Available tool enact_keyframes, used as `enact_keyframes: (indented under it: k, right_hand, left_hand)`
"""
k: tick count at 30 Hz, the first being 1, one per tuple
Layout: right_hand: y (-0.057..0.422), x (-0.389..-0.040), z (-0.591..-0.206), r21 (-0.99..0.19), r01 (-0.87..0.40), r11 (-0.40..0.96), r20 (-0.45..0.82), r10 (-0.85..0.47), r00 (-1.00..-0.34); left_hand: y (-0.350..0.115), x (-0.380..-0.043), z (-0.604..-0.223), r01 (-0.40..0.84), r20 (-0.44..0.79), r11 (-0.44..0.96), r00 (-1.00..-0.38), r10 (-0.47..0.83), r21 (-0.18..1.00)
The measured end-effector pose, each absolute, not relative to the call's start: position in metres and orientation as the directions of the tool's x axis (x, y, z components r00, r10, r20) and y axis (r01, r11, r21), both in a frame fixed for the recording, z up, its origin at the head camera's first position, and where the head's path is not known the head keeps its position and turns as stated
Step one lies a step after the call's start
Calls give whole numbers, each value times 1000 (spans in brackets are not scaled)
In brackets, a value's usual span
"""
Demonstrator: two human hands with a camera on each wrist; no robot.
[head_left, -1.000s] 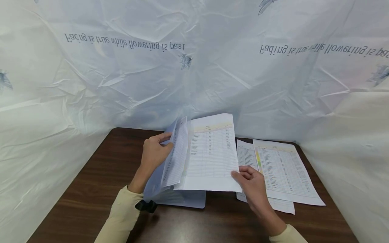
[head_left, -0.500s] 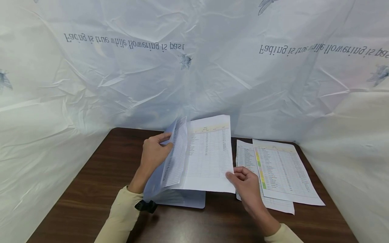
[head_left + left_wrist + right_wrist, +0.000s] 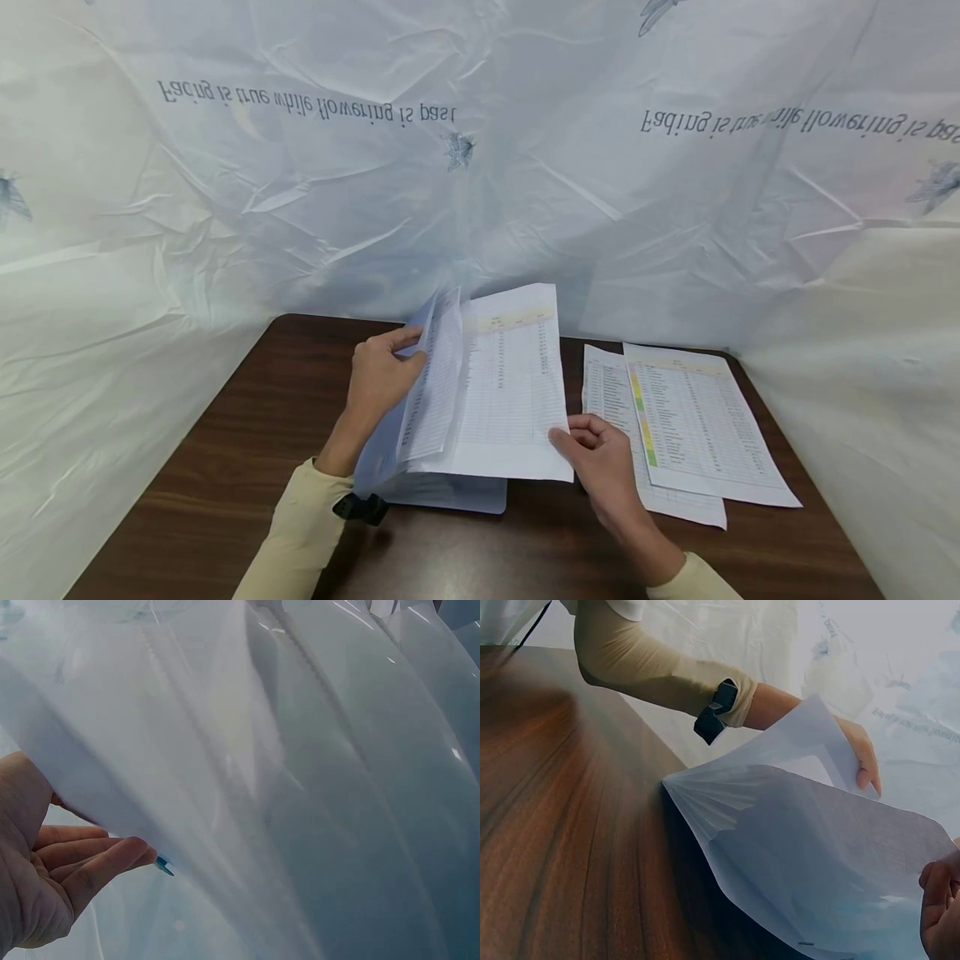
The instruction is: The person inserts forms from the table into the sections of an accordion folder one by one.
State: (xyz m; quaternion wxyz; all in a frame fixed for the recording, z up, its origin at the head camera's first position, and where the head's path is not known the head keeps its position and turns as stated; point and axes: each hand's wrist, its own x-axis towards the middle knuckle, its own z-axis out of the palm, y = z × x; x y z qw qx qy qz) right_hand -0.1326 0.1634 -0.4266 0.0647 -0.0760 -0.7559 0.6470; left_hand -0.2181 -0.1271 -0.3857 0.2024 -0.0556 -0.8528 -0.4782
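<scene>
A bluish display book with clear sleeves (image 3: 468, 493) stands partly open on the table, its leaves fanned in the right wrist view. My left hand (image 3: 384, 375) pinches its raised front cover and a sleeve holding a printed page (image 3: 437, 387). In the left wrist view the left hand (image 3: 67, 874) is at the edge of the translucent leaves. My right hand (image 3: 603, 467) pinches a printed sheet (image 3: 517, 392) by its lower right corner, thumb on top. The sheet's left edge is hidden behind the raised sleeve. The right wrist view shows the right hand (image 3: 939, 904) at the sheet's edge.
Two more printed sheets (image 3: 705, 425) overlap on the right of the dark wooden table (image 3: 247, 442), the top one with a yellow and green strip. A pale plastic sheet with printed lettering (image 3: 480, 200) hangs behind and beside the table.
My right hand has moved left with the printed sheet, bringing more of it behind the raised sleeve. The left hand has stayed in place on the display book.
</scene>
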Motion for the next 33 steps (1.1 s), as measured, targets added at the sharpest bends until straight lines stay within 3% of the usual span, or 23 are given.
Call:
enact_keyframes:
  k: [33]
  right_hand:
    - [127,-154,-435,-997,3,76,2,67,-998]
  left_hand:
    - [-127,-217,-385,301,417,546,-903,-100,782]
